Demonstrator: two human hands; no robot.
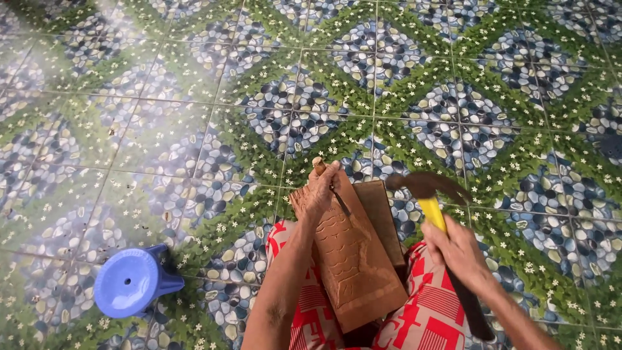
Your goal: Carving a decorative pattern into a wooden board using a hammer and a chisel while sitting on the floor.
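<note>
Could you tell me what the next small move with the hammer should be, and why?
Probably a light downward tap: the right hand holds the hammer raised beside the chisel, which the left hand steadies on the carved wooden panel across the lap.

The chisel (319, 167) shows only its butt above the left hand (322, 192). The second board (383, 220) lies half hidden behind the carved board (353, 259). The hammer (433, 207) handle's end blurs darkly near the frame's bottom edge.
</note>
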